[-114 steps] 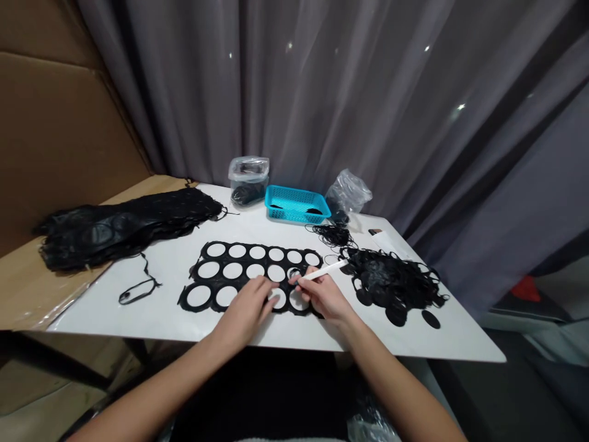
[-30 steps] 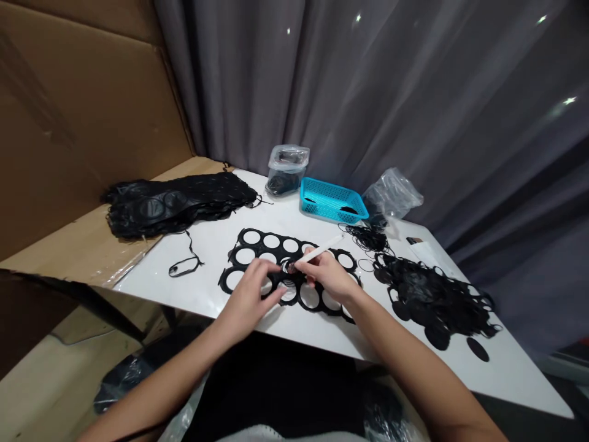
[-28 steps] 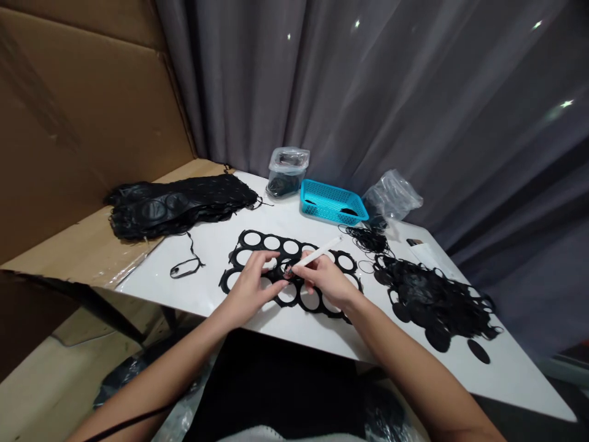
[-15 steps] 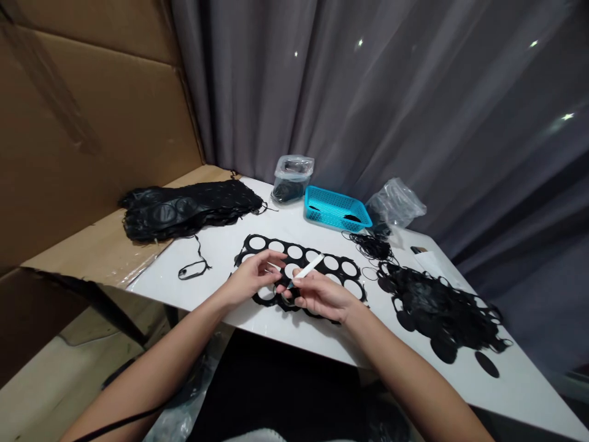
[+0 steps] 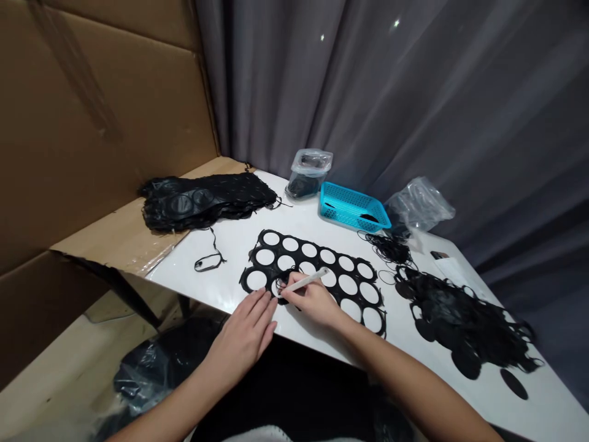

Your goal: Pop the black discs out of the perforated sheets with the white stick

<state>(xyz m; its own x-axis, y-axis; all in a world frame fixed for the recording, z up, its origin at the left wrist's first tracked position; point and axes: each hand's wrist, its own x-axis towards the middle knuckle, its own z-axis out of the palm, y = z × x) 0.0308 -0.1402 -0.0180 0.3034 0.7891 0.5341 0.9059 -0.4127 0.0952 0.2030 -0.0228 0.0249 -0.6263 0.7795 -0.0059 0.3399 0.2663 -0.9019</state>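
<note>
Nearest, the left hand [image 5: 246,328] lies palm down, fingers straight, close together and gripping nothing visible, their tips at the near edge of the perforated black sheet [image 5: 317,262]. Just beyond and rightward, the right hand [image 5: 310,302] pinches a white pen-like tool [image 5: 305,281], its long axis slanting away to the right from the near row's second hole from the left, which these fingers partly cover. The sheet extends left to right on the worktop [image 5: 294,218], well short of the blue basket [image 5: 354,199].

No readable text, label, brand, number or sign anywhere.
</note>
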